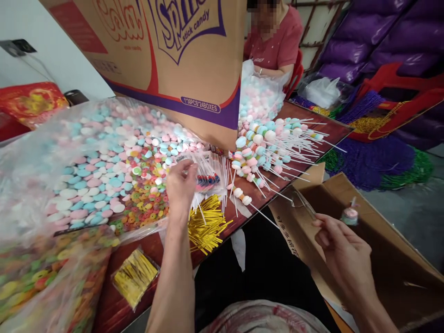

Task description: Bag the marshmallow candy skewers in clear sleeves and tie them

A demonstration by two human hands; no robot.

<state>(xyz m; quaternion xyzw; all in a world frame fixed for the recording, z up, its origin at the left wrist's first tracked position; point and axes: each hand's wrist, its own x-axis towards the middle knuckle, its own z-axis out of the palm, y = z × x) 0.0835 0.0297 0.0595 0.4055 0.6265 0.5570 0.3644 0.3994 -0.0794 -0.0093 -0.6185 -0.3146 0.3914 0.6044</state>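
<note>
My left hand (181, 185) is over the table with its fingers curled together, beside a pack of small printed plastic bags (208, 178) and loose white sticks (227, 182). Whatever those fingers may hold is hidden. My right hand (342, 247) pinches a thin clear plastic bag (304, 200) above an open carton. Below my left hand lies a heap of gold twist ties (206, 226). One candy skewer (241, 195) rests apart near the table edge, in front of a pile of pastel candy skewers (263, 150).
Loose pastel marshmallows (93, 185) and gummy rings (147, 199) cover the left side. A tall cardboard box (166, 69) stands behind. The open carton (374, 231) at right holds one wrapped candy (349, 215). A co-worker (277, 41) sits across the table. Packed twist ties (135, 277) lie in front.
</note>
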